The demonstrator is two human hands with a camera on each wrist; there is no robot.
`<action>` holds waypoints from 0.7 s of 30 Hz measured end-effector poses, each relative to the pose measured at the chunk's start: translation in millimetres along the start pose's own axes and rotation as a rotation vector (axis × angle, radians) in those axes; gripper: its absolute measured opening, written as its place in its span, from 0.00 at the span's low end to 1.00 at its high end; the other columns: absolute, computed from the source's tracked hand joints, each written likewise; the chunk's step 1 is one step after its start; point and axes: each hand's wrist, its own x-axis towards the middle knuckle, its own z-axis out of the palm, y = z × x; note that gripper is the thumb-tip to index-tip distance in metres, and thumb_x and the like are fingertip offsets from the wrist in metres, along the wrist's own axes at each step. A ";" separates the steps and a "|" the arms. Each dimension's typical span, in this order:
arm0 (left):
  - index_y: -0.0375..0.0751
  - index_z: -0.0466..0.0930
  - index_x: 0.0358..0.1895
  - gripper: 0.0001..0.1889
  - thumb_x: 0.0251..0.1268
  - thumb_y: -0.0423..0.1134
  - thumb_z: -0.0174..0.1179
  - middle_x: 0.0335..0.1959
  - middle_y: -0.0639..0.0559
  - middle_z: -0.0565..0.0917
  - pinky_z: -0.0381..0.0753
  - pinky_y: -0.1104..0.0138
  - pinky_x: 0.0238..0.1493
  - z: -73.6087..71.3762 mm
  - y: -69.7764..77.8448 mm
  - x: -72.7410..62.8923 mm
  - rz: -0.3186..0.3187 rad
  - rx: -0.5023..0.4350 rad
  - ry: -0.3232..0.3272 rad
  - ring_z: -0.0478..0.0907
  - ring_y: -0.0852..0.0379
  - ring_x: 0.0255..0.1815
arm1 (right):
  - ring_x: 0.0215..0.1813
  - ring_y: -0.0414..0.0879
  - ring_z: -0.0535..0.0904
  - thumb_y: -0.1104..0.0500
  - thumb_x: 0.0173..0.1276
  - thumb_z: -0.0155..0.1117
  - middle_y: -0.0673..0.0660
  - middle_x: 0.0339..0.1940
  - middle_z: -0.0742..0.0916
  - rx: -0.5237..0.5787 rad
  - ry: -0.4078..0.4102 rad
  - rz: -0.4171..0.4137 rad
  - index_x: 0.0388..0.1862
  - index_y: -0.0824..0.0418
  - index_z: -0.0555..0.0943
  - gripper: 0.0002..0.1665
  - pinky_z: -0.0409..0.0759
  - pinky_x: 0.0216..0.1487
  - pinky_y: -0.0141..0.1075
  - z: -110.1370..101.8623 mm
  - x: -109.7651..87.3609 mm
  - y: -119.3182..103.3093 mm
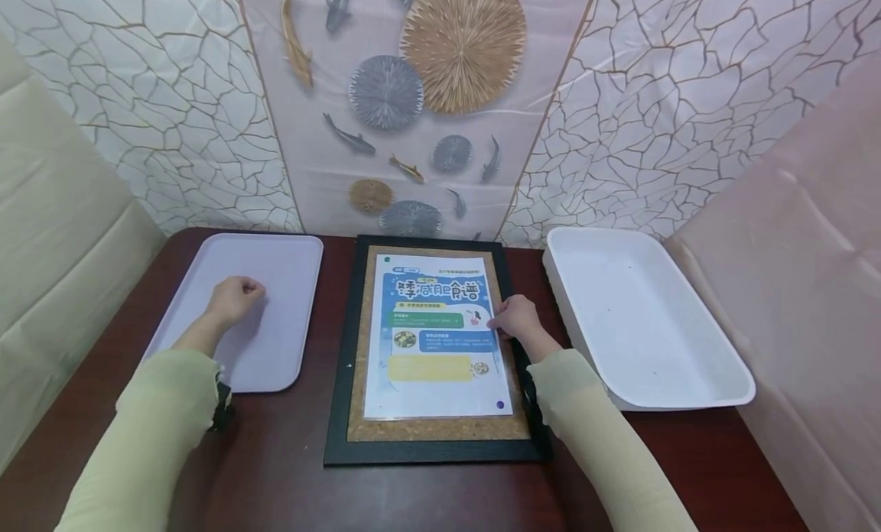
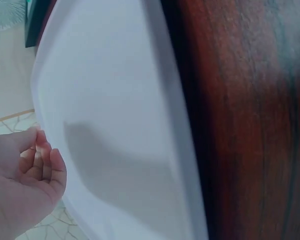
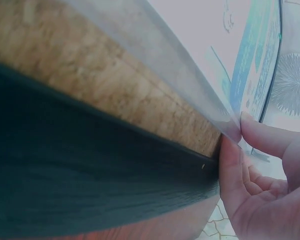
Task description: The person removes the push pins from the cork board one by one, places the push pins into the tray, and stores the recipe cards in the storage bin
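Note:
A laminated printed sheet [image 1: 440, 394] lies on a black-framed cork board [image 1: 440, 429], with a green pin [image 1: 387, 260] at its top left corner and a purple pin [image 1: 500, 404] at its bottom right. My right hand [image 1: 521, 326] pinches the sheet's right edge, thumb on top. In the right wrist view the clear plastic margin [image 3: 210, 102] lifts slightly off the cork beside the fingertips. Over the pale lilac tray [image 1: 275, 348] hovers my left hand [image 1: 232, 299], fingers curled and thumb meeting the index fingertip [image 2: 40, 137]; nothing shows between them.
A deep white plastic bin [image 1: 661, 326] stands on the right side of the dark red wooden table [image 1: 385, 501]. Patterned cloth [image 1: 427, 134] hangs behind the table, and pale padded panels [image 1: 48, 234] close in the sides.

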 end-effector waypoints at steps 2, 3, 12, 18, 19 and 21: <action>0.21 0.75 0.43 0.17 0.66 0.35 0.47 0.38 0.28 0.79 0.73 0.58 0.39 1.5 -2.8 1.0 -0.023 0.008 -0.006 0.75 0.39 0.38 | 0.35 0.49 0.82 0.62 0.59 0.67 0.63 0.41 0.83 0.006 -0.001 0.000 0.39 0.65 0.76 0.12 0.79 0.35 0.32 0.1 0.2 0.1; 0.21 0.75 0.43 0.17 0.66 0.36 0.47 0.38 0.28 0.79 0.73 0.58 0.39 2.4 -4.3 1.5 -0.034 0.010 -0.011 0.75 0.38 0.38 | 0.35 0.49 0.82 0.62 0.59 0.67 0.63 0.41 0.83 0.007 -0.001 0.000 0.39 0.65 0.76 0.12 0.79 0.35 0.33 0.2 0.4 0.3; 0.22 0.77 0.40 0.15 0.66 0.35 0.48 0.35 0.30 0.80 0.70 0.64 0.34 9.3 -10.1 1.3 -0.068 0.033 -0.008 0.75 0.40 0.36 | 0.36 0.50 0.82 0.62 0.59 0.68 0.64 0.42 0.82 0.006 0.014 -0.019 0.39 0.66 0.76 0.13 0.81 0.38 0.36 0.6 -1.1 0.1; 0.23 0.78 0.39 0.14 0.64 0.34 0.49 0.36 0.30 0.81 0.72 0.55 0.41 12.4 -9.4 1.8 -0.061 0.036 0.000 0.75 0.38 0.38 | 0.34 0.49 0.82 0.62 0.59 0.68 0.64 0.41 0.82 -0.003 0.014 -0.017 0.38 0.65 0.76 0.12 0.79 0.34 0.33 0.7 -0.1 0.3; 0.24 0.78 0.39 0.14 0.64 0.34 0.49 0.36 0.30 0.81 0.72 0.54 0.42 13.0 -9.5 1.9 -0.063 0.035 0.001 0.76 0.38 0.39 | 0.34 0.49 0.82 0.62 0.59 0.68 0.64 0.41 0.82 -0.004 0.014 -0.014 0.37 0.65 0.76 0.12 0.79 0.33 0.33 0.9 0.2 0.3; 0.24 0.78 0.39 0.13 0.63 0.33 0.49 0.36 0.30 0.81 0.72 0.53 0.44 14.2 -9.5 2.1 -0.066 0.035 0.003 0.76 0.37 0.39 | 0.33 0.49 0.82 0.62 0.59 0.68 0.64 0.40 0.82 -0.005 0.013 -0.008 0.37 0.65 0.76 0.12 0.78 0.32 0.32 1.1 1.0 0.4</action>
